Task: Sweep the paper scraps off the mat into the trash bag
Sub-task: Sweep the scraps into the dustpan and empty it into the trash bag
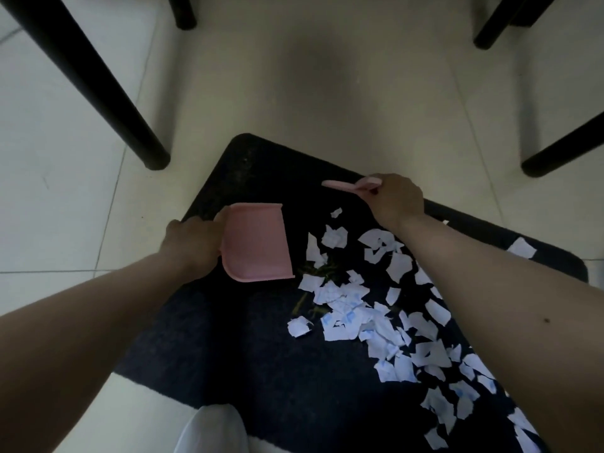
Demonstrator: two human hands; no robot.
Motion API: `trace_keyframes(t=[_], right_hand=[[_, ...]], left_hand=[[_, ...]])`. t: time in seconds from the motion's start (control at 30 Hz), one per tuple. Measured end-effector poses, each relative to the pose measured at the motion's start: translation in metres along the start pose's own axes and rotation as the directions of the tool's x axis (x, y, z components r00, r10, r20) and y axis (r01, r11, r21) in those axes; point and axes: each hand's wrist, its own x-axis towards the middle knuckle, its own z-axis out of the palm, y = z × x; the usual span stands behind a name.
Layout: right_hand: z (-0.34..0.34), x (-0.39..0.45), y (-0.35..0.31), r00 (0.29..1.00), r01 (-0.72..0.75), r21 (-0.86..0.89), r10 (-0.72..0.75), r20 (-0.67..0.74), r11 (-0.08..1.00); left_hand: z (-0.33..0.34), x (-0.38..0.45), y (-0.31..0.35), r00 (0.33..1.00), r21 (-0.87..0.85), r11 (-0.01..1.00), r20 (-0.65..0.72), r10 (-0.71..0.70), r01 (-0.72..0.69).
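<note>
Torn white paper scraps, some marked blue, are scattered across the right half of a dark mat. A pink dustpan is gripped at its left edge by the left hand. A pink brush is clasped by the right hand at the mat's far edge.

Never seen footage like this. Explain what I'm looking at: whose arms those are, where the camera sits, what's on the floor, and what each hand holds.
No machine here: a person wears a camera on the head, looking down at their own bare arms. The left hand grips a pink dustpan resting on a dark mat. The right hand holds a pink brush by its handle, beyond the mess. Torn white paper scraps lie scattered over the mat's right side, with a few greenish bits among them. The mat lies on a pale tiled floor between black furniture legs.
</note>
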Motion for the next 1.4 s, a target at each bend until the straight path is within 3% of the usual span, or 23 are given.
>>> trace_keyframes(t=[0.13,0.27,0.4,0.53,0.6,0.7,0.77,0.87,1.0,1.17,1.23,1.3,1.4], right_hand=[[0.02,0.01,0.003,0.994,0.05,-0.019,-0.048,0.102,0.999],[0.03,-0.003,0.009,0.981,0.101,-0.096,-0.083,0.173,0.99],[0.031,-0.026,0.023,0.962,0.162,-0.06,-0.144,0.231,0.985],[0.014,-0.04,0.03,0.95,0.205,-0.077,-0.18,0.254,0.976],[0.006,-0.039,0.029,0.968,0.188,-0.084,-0.17,0.186,0.979],[0.002,-0.032,0.029,0.994,0.11,-0.01,-0.11,-0.016,0.994],[0.004,-0.029,0.029,0.992,0.076,-0.043,-0.079,-0.095,0.996],[0.015,-0.032,0.036,0.998,0.014,-0.113,-0.021,-0.062,0.994],[0.037,-0.055,0.047,0.996,-0.087,-0.06,0.086,-0.019,0.994],[0.047,-0.08,0.042,0.996,-0.051,0.05,0.054,-0.068,0.997],[0.04,-0.078,0.047,0.974,-0.088,0.075,0.101,-0.205,0.993],[0.032,-0.073,0.053,0.92,-0.214,0.092,0.232,-0.316,0.972],[0.029,-0.072,0.058,0.868,-0.373,0.085,0.38,-0.32,0.924]], left_hand=[[0.008,0.005,-0.003,0.996,0.109,0.992,-0.048,0.071,-0.065],[0.011,0.003,-0.003,0.988,0.093,0.987,-0.078,0.135,-0.127],[0.022,0.002,-0.004,0.911,0.117,0.964,-0.318,0.264,-0.239],[0.024,-0.001,-0.003,0.945,0.087,0.966,-0.204,0.255,-0.242],[0.025,-0.003,-0.003,0.934,0.052,0.968,-0.255,0.251,-0.246],[0.026,-0.001,-0.001,0.968,0.094,0.976,-0.143,0.208,-0.196],[0.024,-0.001,0.001,0.963,0.087,0.975,-0.16,0.215,-0.203],[0.022,-0.002,0.008,0.971,0.118,0.971,-0.096,0.218,-0.206],[0.017,-0.007,0.025,0.976,0.138,0.967,-0.029,0.218,-0.212],[0.012,-0.009,0.028,0.98,0.15,0.969,0.01,0.199,-0.198],[0.012,-0.01,0.029,0.981,0.159,0.968,0.011,0.195,-0.194],[0.013,-0.011,0.03,0.982,0.154,0.97,0.003,0.189,-0.187],[0.014,-0.012,0.03,0.983,0.151,0.972,-0.003,0.183,-0.181]])
